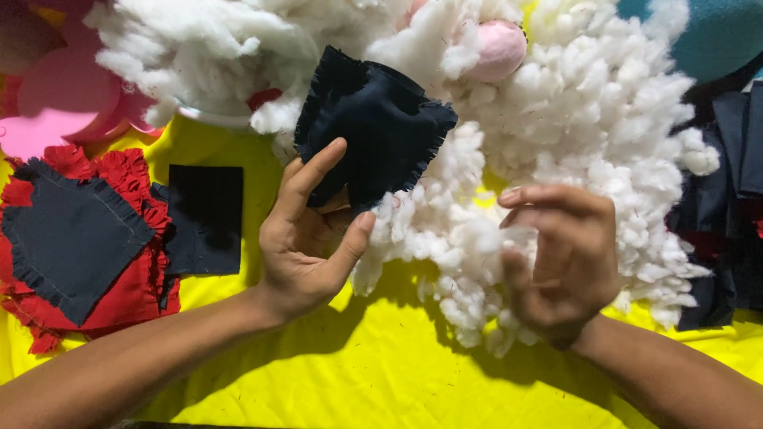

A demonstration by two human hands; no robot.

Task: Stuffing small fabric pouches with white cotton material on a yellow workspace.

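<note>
Yellow cloth (334, 373) covers the whole work surface, wrinkled and strewn with tiny bits of thread. On it, filling the upper middle and right of the view, lies a big heap of white fluffy stuffing (588, 127).

The left hand (314, 238) holds a dark navy fabric pouch (369, 123) with frayed edges, raised above the cloth in front of the stuffing. The thumb lies along the near face of the pouch and the fingers curl in behind its lower edge, so the hand is partly closed around that bottom corner. The pouch looks slightly puffed and sits tilted, its upper corner pointing away from the person.

The right hand (560, 254) is at the near edge of the heap, just right of the pouch. Its fingers are bent together in a loose pinch, with a tuft of white stuffing showing between them; the hand is blurred, so how tight the pinch is cannot be told.

To the left, a navy frayed square (71, 238) lies on top of a red frayed piece (127, 294), and a plain dark rectangle (207, 218) lies flat just beside them. Pink rounded shapes (63, 103) sit at the top left corner. A pink ball (501, 48) is half buried in the stuffing near the top. More dark fabric pieces (723, 206) are piled at the right edge, and something teal (715, 32) shows at the top right.
</note>
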